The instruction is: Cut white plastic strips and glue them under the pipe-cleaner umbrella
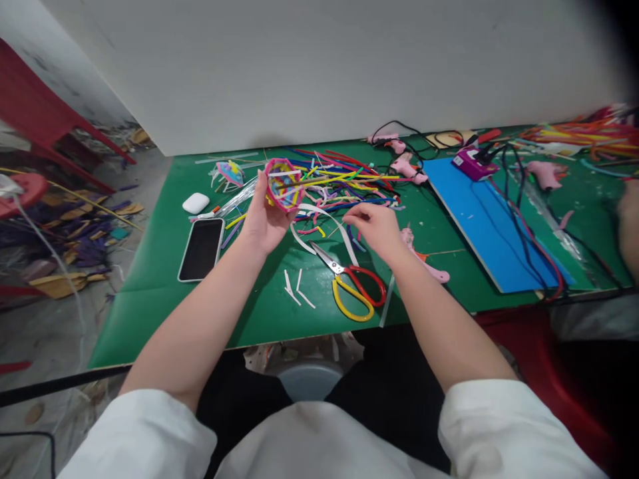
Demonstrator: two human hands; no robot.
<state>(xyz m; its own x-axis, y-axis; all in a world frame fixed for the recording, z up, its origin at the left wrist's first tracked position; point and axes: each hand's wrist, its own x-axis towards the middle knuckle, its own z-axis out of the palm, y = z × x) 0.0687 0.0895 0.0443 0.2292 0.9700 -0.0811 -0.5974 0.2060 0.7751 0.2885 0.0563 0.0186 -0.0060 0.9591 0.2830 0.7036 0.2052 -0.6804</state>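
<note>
My left hand [267, 226] is wrapped round a small bowl-shaped craft piece [283, 185] of fuzzy pink, yellow and blue stems, its hollow side towards me, with pale strips across it. To the right, my right hand [377, 226] hovers over the table with its fingertips pinched; anything between them is too small to make out. A white ribbon [344, 236] curves between both hands. Scissors [344, 276] with one red and one yellow handle lie below, blades apart. Several short white strips [298, 293] lie left of them. Another colourful piece [229, 173] sits behind my left hand.
Pipe cleaners [349, 176] are heaped at the back. A phone [201, 249] and white case [196, 203] lie left. Rightward are pink glue guns [409, 167], a blue board [479, 226], a purple power block [474, 163] with cables, and another person's arm [629, 223].
</note>
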